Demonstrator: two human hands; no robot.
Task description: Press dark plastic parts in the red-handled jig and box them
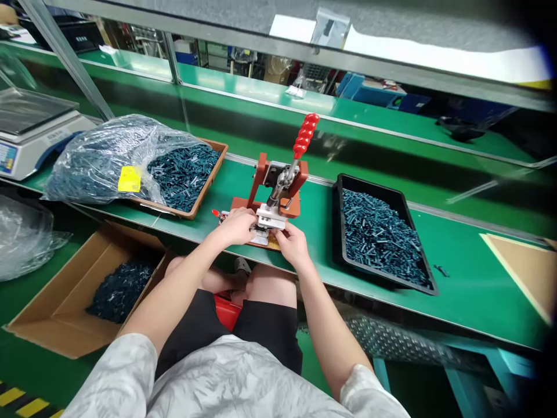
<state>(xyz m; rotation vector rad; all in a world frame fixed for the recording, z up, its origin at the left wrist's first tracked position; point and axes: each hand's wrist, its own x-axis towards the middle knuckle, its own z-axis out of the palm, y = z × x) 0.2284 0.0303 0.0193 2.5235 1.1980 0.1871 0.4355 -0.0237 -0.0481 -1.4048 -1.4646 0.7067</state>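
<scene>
A hand press [275, 197] with an orange frame stands on the green bench, its red handle [306, 136] pointing up. My left hand [238, 225] is at the left side of the press's metal block, fingers bent over it. At the block's right side my right hand [292, 242] has its thumb and fingers drawn together near the base. Whatever lies between the fingertips of either hand is hidden or too small to make out. A silvery plate [260, 238] shows between the hands.
A black tray [429, 280] of small dark parts lies right. Left are an orange-brown tray [212, 179] of parts, a plastic bag [96, 159] and a scale [39, 139]. An open cardboard box [65, 313] sits lower left. A metal shelf rail [243, 35] crosses above.
</scene>
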